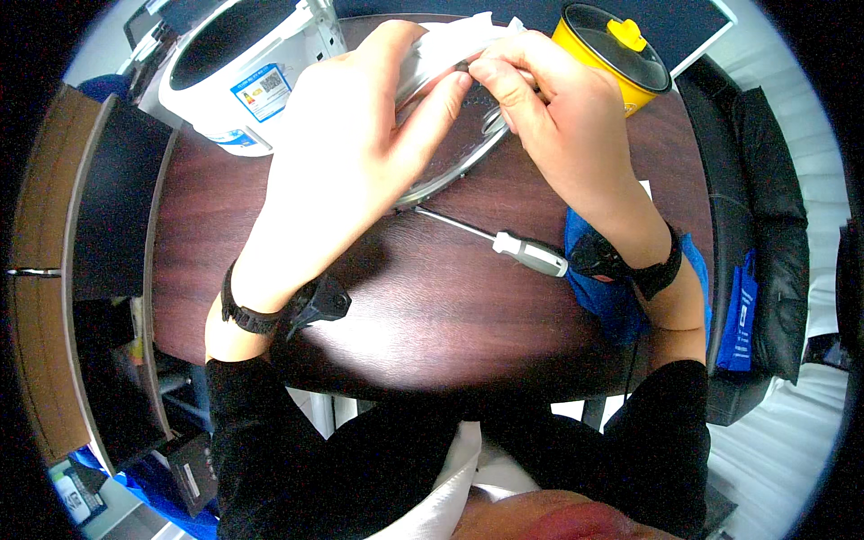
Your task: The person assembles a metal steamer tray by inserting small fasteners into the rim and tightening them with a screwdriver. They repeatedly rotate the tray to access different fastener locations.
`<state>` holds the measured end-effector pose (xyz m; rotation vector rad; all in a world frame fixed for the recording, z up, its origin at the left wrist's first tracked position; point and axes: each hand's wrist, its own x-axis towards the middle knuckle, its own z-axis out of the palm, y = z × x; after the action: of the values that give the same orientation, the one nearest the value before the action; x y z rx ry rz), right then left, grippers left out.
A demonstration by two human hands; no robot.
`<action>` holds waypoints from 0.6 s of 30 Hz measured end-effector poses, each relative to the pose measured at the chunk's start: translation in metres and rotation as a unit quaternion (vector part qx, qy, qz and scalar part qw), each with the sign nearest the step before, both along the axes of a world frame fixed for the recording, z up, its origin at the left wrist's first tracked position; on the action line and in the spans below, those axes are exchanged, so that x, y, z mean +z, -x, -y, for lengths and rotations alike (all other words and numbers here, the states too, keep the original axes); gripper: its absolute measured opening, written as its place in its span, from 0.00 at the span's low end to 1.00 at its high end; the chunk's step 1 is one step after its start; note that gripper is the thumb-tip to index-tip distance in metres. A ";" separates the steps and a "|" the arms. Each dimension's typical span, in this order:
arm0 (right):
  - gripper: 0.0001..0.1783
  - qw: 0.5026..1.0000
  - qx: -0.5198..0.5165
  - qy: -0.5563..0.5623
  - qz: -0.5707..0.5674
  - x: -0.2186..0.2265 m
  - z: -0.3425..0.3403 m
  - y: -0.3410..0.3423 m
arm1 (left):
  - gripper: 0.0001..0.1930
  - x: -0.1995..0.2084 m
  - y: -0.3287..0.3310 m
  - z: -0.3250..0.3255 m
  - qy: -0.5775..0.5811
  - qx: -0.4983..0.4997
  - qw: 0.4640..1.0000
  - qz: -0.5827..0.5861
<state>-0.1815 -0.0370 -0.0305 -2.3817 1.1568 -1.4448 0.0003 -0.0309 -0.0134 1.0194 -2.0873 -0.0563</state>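
Note:
Over the far part of the table, a see-through round piece with a shiny rim (452,177), which looks like a lid, rests tilted under both my hands. My left hand (346,130) is closed on its upper left side, together with a crumpled white piece (454,42) that may be tissue or film. With thumb and fingers pinched, my right hand (576,108) meets the left thumb at a small dark bit (463,66), too small to name. A screwdriver (533,253) with a white and grey handle lies just below, its tip by the rim.
A white appliance body (220,117) with a dark opening stands at the far left. A yellow canister (589,49) with a black lid is at the far right. Blue cloth (598,301) lies under my right wrist. Shelving (108,198) borders the left, a black seat (765,198) the right.

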 end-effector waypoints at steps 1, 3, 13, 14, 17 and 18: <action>0.08 1.000 -0.003 0.025 -0.010 -0.001 0.001 0.000 | 0.16 0.000 0.000 0.000 0.003 -0.004 1.000 -0.001; 0.08 0.999 0.001 0.046 -0.005 -0.003 0.001 -0.001 | 0.16 -0.001 0.000 -0.003 -0.002 -0.007 1.000 -0.006; 0.08 0.995 -0.026 -0.058 0.077 -0.003 -0.005 -0.005 | 0.16 -0.005 0.003 -0.002 0.032 -0.026 0.999 -0.033; 0.08 0.994 -0.025 -0.063 0.083 -0.003 -0.005 -0.006 | 0.16 -0.005 0.003 -0.002 0.030 -0.026 0.999 -0.034; 0.09 0.993 -0.033 -0.071 0.087 -0.002 -0.006 -0.006 | 0.15 -0.006 0.003 0.001 0.043 -0.017 0.998 -0.038; 0.09 0.993 -0.037 -0.067 0.086 -0.003 -0.007 -0.006 | 0.15 -0.007 0.004 0.002 0.050 -0.019 0.998 -0.039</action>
<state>-0.1754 -0.0300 -0.0331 -2.1015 1.2665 -1.5078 -0.0033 -0.0327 -0.0206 0.9034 -2.0178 -0.0120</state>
